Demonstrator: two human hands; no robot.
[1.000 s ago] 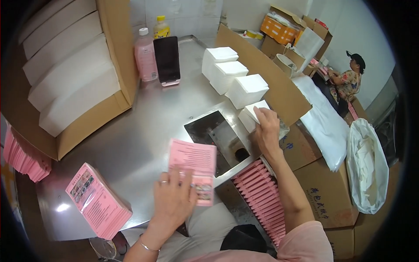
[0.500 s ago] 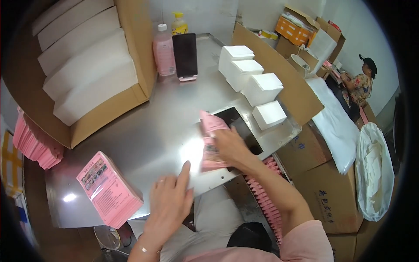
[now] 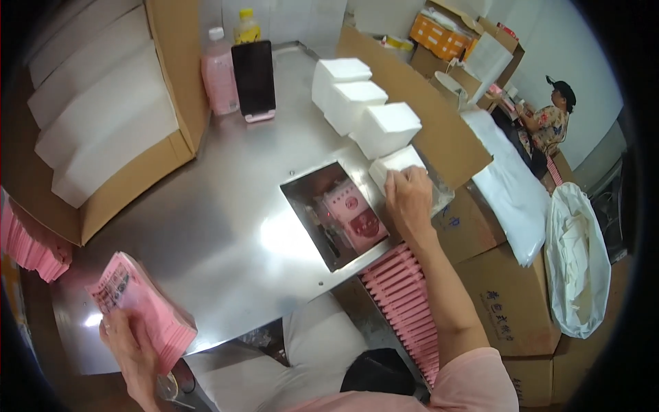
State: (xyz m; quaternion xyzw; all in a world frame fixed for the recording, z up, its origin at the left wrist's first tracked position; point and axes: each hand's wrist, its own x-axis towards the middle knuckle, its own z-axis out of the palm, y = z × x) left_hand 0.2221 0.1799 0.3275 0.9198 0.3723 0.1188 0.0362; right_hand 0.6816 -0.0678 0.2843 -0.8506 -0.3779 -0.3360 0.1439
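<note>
A stack of flat pink printed plastic bags [image 3: 154, 309] lies at the table's left front. My left hand [image 3: 130, 350] is on its near left side, fingers bent and thumb on the top bag, whose far left edge is slightly raised. At the right, my right hand [image 3: 412, 199] grips the near side of the closest stack of white paper napkins [image 3: 397, 165], fingertips curled at its edge. Between my hands, a rectangular opening [image 3: 302, 184] in the metal table shows a pink packet [image 3: 353, 216] lying inside it.
More white napkin stacks [image 3: 391, 123] stand beside a cardboard strip [image 3: 439, 117]. A large carton [image 3: 137, 175] of napkins fills the far left, near a phone [image 3: 254, 79] and bottles [image 3: 220, 75]. Pink packets [image 3: 401, 295] are lined up below the table. Another person [image 3: 549, 123] sits far right.
My right hand has left the opening, where the pink packet now lies, and moved right to the napkins. My left hand has moved left onto the bag stack. The view has shifted.
</note>
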